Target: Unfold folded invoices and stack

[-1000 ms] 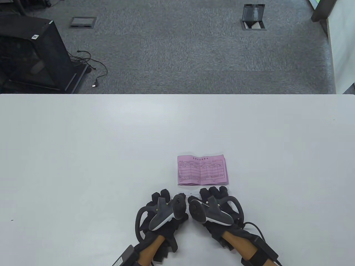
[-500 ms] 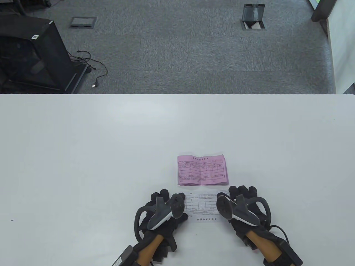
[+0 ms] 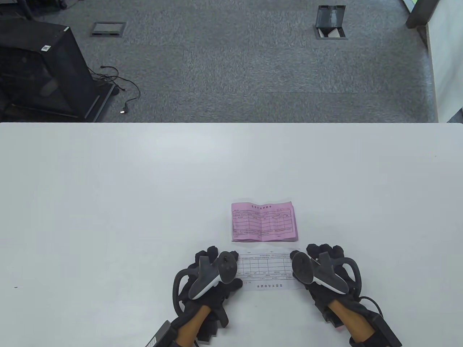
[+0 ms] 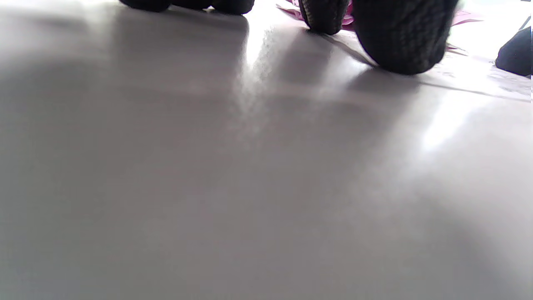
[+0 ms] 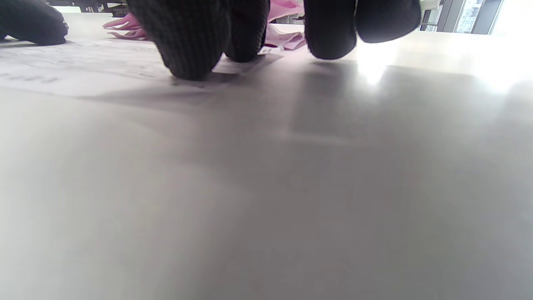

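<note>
Two sheets matter rn: white invoice (image 3: 267, 269) lies flat near the tabletop's (image 3: 108, 202) front edge, pink invoice (image 3: 264, 221) just beyond it toward the far edge, w/ a small gap between. Pink one is opened out, creases showing, so I judge it's the base of the stack. White one is spread printed side up, its lettering upside down to me.

My left hand (image 3: 209, 269) rests on the white sheet's left end, my right hand (image 3: 325, 267) on its right end. Fingers lie fairly straight, tips down, holding nothing, just pressing; from the left wrist cam a fingertip (image 4: 402, 41) sits at the paper's edge, from the right wrist cam a fingertip (image 5: 187, 46) is planted on the sheet. Hands are spread to opposite ends bc that pins the fold flat, I reckon.

Next, as I judge it: lift the white sheet, lay it on the pink, edges squared. Thin paper may slide or spring back along the crease.
</note>
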